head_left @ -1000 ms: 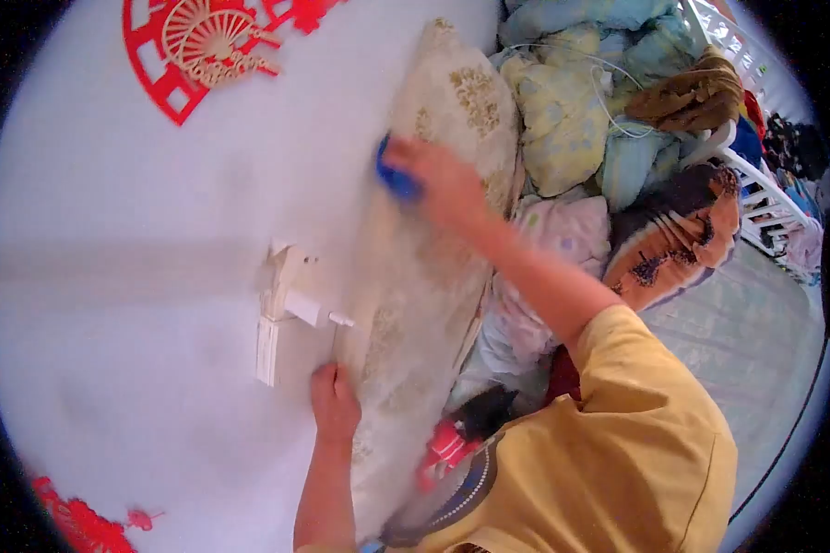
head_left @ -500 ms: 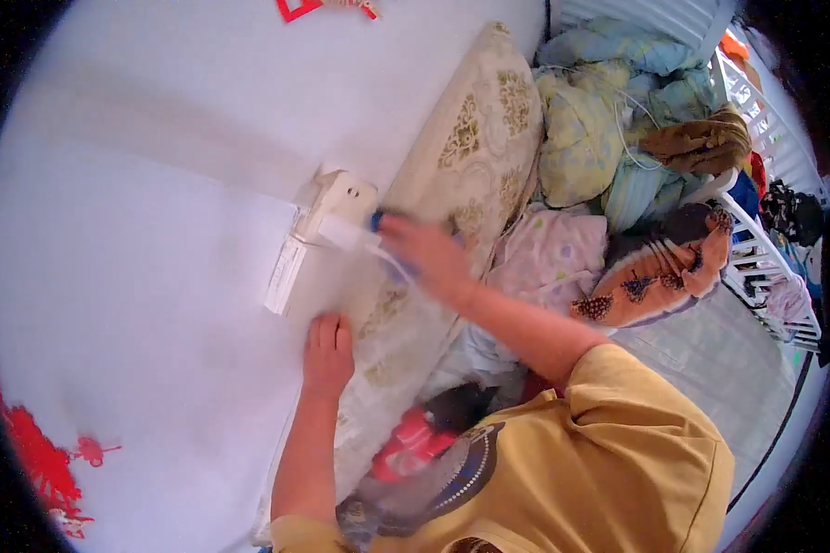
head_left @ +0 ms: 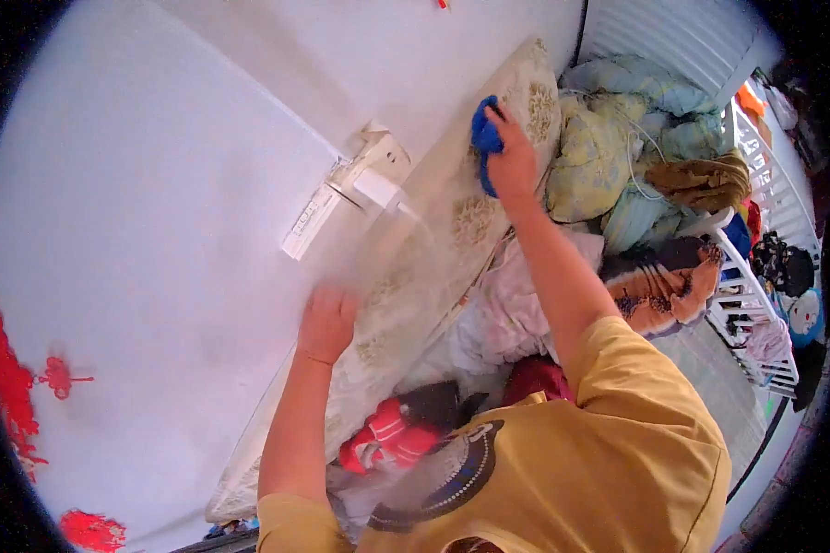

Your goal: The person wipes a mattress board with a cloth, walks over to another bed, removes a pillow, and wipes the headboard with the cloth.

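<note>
A crumpled blue cloth [head_left: 486,138] is in my right hand [head_left: 512,161], with the fingers closed round it. That hand presses the cloth to the upper part of a cream padded headboard [head_left: 475,217] with a gold floral pattern, which leans slantwise along the wall. Lower down, my left hand [head_left: 330,318] holds the headboard's wall-side edge, its fingers bent over and somewhat blurred. Above that hand, a white power strip [head_left: 314,221] and a socket box [head_left: 385,152] sit at the wall. A white plug or adapter [head_left: 378,189] with a cable is fitted there.
Yellow-green bedding [head_left: 586,161] is heaped beside the headboard. A pink cloth [head_left: 516,304], a brown patterned pillow [head_left: 664,286] and a red garment [head_left: 392,438] lie nearby. A white railing [head_left: 756,313] runs at the right. Red decorations [head_left: 9,387] hang on the wall.
My right hand has moved up and right along the headboard with the blue cloth, away from the socket box. My left hand stays near the headboard's edge. The view has shifted slightly.
</note>
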A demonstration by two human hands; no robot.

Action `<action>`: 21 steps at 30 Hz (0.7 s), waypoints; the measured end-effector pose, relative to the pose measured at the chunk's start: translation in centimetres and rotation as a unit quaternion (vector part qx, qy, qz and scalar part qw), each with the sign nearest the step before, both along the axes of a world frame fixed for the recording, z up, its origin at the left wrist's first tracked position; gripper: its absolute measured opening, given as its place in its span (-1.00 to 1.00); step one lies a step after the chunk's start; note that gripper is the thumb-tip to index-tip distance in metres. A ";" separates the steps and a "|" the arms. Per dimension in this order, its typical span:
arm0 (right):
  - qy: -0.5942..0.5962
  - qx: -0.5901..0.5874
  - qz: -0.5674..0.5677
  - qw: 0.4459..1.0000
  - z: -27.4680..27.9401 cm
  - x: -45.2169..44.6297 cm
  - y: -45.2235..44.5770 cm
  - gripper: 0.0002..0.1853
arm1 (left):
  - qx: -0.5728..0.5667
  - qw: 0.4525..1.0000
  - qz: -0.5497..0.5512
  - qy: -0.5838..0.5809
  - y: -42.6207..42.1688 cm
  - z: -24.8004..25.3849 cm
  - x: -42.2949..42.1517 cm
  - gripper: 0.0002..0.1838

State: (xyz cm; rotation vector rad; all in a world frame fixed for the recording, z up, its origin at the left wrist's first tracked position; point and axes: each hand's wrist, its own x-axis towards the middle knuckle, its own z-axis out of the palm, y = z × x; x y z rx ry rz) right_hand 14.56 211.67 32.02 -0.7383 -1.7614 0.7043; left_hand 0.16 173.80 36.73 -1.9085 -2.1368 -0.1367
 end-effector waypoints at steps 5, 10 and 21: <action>-0.052 0.046 0.153 0.986 -2.1 -1.6 -11.6 -0.42 | -0.005 1.000 -0.011 0.005 0.2 1.3 0.5 -0.65; -0.105 0.210 0.325 0.916 -4.5 -0.4 -19.8 -0.44 | -0.033 0.999 0.020 -0.027 -0.1 1.9 0.8 -0.62; -0.070 -0.139 -0.026 0.987 -7.9 3.6 -4.5 -0.17 | -0.028 0.995 0.092 -0.014 -10.0 0.5 0.4 -0.54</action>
